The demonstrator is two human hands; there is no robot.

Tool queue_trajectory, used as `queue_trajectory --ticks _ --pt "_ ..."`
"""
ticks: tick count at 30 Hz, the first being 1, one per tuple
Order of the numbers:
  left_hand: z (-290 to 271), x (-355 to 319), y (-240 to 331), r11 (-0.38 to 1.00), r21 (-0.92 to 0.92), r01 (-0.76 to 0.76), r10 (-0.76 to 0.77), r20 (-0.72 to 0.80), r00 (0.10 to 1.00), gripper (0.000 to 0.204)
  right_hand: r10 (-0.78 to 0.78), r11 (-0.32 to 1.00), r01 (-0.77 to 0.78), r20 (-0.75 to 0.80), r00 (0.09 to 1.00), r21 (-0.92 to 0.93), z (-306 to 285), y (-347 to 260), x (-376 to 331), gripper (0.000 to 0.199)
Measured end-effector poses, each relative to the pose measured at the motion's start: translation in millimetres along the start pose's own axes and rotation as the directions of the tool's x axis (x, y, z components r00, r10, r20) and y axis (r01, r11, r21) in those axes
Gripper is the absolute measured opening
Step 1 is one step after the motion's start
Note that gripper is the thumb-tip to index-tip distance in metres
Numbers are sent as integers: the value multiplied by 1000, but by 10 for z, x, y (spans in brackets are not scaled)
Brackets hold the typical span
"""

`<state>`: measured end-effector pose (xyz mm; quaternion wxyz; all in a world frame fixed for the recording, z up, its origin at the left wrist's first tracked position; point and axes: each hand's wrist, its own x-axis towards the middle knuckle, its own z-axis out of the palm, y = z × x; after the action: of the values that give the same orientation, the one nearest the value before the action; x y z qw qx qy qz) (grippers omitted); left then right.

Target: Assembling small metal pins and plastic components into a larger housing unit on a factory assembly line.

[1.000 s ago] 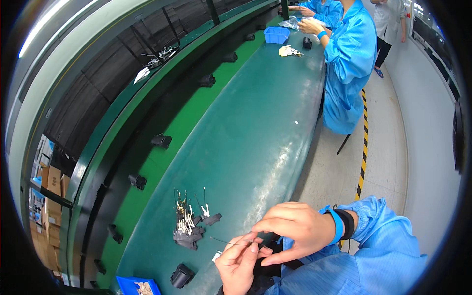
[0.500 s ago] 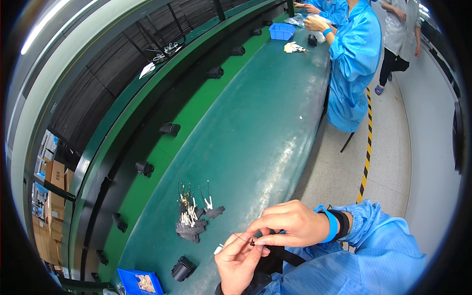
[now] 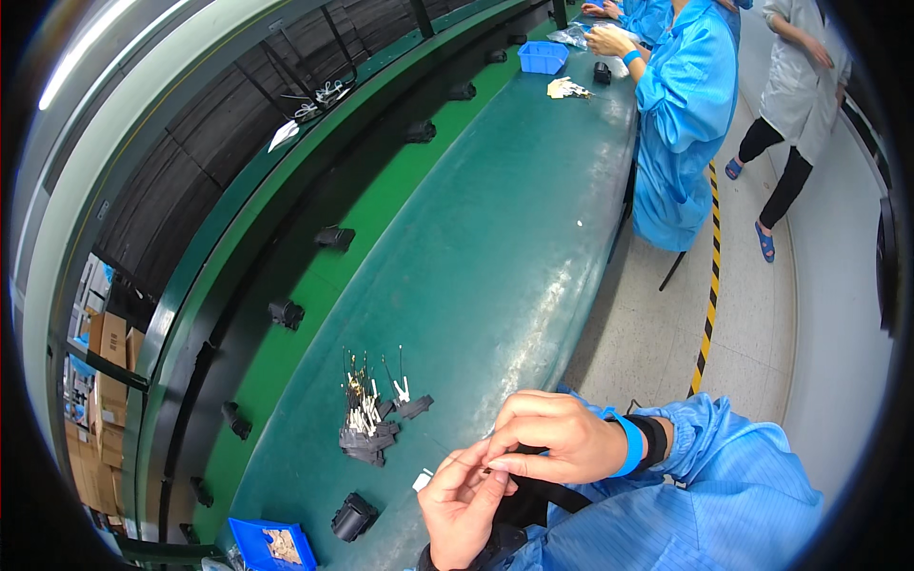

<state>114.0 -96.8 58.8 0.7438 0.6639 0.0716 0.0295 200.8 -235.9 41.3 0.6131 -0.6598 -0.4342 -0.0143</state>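
Low in the view, my left hand (image 3: 465, 504) and my right hand (image 3: 547, 440) meet fingertip to fingertip. Both pinch a thin dark wire (image 3: 441, 446); the small dark part at their fingertips is mostly hidden. A small white tab (image 3: 422, 480) shows beside my left fingers; whether it joins the wire I cannot tell. Left of my hands lies a bunch of thin wires with white tabs (image 3: 364, 414) and dark grey pieces (image 3: 368, 443). One dark grey piece (image 3: 416, 407) lies just right of the bunch. Nearer me, a black molded housing (image 3: 354, 517) rests on the bench.
A blue bin (image 3: 303, 545) with small tan pieces sits at the bench's near left. Along the green conveyor belt (image 3: 314, 276) stand several black housings (image 3: 286, 313). Farther up the dark green bench (image 3: 476, 247), a co-worker in blue (image 3: 681, 143) works near a blue basket (image 3: 544, 58).
Housings on the belt have moved a little away from me. The person in a white coat has stepped nearer along the aisle. My right fingers have closed slightly further over the wire.
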Motion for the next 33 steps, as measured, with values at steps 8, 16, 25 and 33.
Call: queue_trajectory --ticks 8,16,25,33 --pt "-30 -37 -16 971 -236 32 -51 -75 996 17 116 992 -115 -19 993 52 -19 -112 36 28" --pt "-103 -22 6 962 -257 88 -109 -67 992 13 182 973 -192 86 980 130 30 -29 -38 25" --pt "-321 -9 -240 971 -228 79 -78 13 997 36 216 962 -220 38 976 164 101 -35 -6 21" --pt "-165 3 -39 971 -240 -8 -2 -42 999 26 284 941 -295 87 955 167 93 -33 -4 18"
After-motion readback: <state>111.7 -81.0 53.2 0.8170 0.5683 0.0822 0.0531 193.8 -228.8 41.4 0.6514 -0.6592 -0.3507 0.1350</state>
